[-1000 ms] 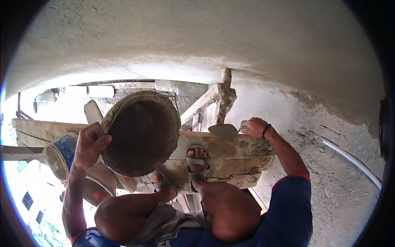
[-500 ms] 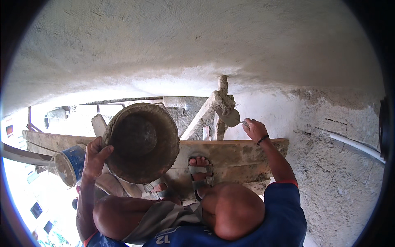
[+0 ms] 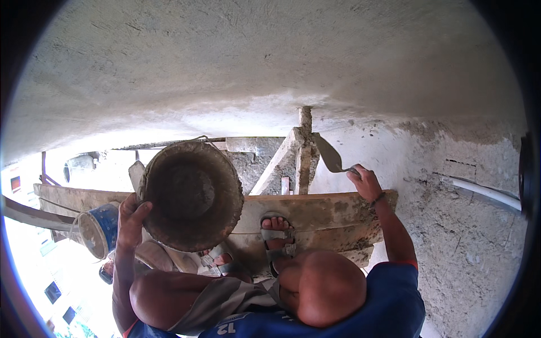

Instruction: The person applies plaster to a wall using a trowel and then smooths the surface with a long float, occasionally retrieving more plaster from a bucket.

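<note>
My left hand (image 3: 132, 217) grips the rim of a mortar-crusted bucket (image 3: 194, 194), its mouth tilted toward me. Grey residue coats the inside, and a wire handle arches over its far edge. On the right, my right hand (image 3: 365, 181) is closed round the handle of a trowel (image 3: 328, 152). The blade is raised and turned partly edge-on, beside a rough wooden post (image 3: 305, 149). No lump of mortar shows on the side of the blade in view.
My sandalled feet rest on wooden scaffold planks (image 3: 327, 211). A blue-and-white pail (image 3: 98, 231) sits left of my left hand. A plastered wall (image 3: 270, 62) spans the far side; a rough wall (image 3: 462, 253) with a white pipe (image 3: 487, 194) stands right. Bright open drop lies lower left.
The trowel has moved right and away from the post, its blade turned more edge-on. The mortar clump seen at the blade by the post is gone. The bucket has shifted slightly left.
</note>
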Demonstrator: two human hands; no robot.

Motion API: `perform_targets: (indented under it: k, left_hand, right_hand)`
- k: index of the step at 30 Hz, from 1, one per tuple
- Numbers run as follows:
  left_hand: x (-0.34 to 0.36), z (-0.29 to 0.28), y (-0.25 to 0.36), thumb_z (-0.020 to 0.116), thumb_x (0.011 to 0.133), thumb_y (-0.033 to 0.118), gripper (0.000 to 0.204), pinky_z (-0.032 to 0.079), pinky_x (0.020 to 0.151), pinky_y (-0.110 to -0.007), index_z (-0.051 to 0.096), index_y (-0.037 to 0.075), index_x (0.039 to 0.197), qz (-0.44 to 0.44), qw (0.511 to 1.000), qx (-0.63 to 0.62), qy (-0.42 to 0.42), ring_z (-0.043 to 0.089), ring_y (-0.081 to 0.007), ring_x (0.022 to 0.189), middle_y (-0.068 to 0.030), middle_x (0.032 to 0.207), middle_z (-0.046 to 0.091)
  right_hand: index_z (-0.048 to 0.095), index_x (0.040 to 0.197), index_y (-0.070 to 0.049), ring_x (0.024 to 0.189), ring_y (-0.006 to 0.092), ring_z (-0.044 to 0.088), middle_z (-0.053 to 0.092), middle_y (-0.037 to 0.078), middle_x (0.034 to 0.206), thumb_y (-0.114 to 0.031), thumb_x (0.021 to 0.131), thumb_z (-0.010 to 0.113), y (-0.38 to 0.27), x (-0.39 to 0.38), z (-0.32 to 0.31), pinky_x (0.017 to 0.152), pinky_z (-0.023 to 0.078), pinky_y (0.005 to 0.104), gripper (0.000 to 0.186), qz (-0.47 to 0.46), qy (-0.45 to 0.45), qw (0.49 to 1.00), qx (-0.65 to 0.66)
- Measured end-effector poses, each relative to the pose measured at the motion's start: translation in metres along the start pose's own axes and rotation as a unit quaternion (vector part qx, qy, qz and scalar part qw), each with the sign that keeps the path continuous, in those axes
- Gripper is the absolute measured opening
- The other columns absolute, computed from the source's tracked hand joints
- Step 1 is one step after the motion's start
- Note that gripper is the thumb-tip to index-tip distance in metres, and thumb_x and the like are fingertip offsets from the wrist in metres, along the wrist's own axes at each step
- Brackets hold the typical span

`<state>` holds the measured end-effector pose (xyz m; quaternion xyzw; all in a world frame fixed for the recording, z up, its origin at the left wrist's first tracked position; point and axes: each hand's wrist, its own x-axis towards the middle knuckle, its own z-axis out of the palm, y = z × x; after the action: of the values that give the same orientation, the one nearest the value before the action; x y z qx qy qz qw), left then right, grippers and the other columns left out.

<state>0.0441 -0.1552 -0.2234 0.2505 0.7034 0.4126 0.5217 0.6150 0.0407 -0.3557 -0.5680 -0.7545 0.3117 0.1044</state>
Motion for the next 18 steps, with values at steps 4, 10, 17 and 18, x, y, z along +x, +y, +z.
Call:
perform_targets:
  k: [4,10,17,18]
  left_hand:
    - [-0.002,0.001,-0.001,0.059,0.086,0.006,0.009,0.046,0.069,-0.023,0.063,0.001,0.092,-0.009,1.0,-0.014,0.001,0.056,-0.0055,0.076,0.0,0.084,0.064]
    - [-0.001,0.001,-0.006,0.06,0.086,0.007,0.009,0.045,0.069,-0.023,0.062,0.002,0.093,0.006,0.999,-0.034,0.006,0.056,-0.0053,0.076,-0.0001,0.084,0.065]
    - [-0.001,-0.01,-0.008,0.061,0.085,0.008,0.007,0.045,0.068,-0.023,0.062,0.003,0.09,-0.006,1.0,-0.021,0.012,0.054,-0.0052,0.074,0.0007,0.083,0.064]
    - [0.003,-0.006,-0.008,0.061,0.084,0.008,0.007,0.045,0.068,-0.023,0.062,0.003,0.089,-0.003,1.0,-0.023,0.012,0.054,-0.0052,0.073,0.0005,0.082,0.064]
  right_hand:
    - [0.059,0.091,0.001,0.069,0.0341,0.063,0.063,0.02,0.076,-0.024,0.09,0.057,-0.012,0.044,-0.005,0.061,0.047,0.0383,0.025,0.054,-0.173,0.983,0.026]
    - [0.062,0.092,-0.002,0.083,0.0356,0.063,0.065,0.02,0.086,-0.032,0.091,0.053,-0.008,0.097,0.015,0.071,0.048,0.0424,0.032,-0.032,-0.23,0.971,-0.064]
    - [0.059,0.09,0.0,0.088,0.0418,0.06,0.064,0.024,0.091,-0.036,0.089,0.052,-0.03,0.094,0.029,0.076,0.048,0.0459,0.036,0.014,-0.212,0.969,-0.126]
    - [0.059,0.09,0.0,0.089,0.0418,0.06,0.064,0.025,0.092,-0.036,0.089,0.052,-0.022,0.097,0.027,0.077,0.048,0.0457,0.037,0.023,-0.211,0.971,-0.108]
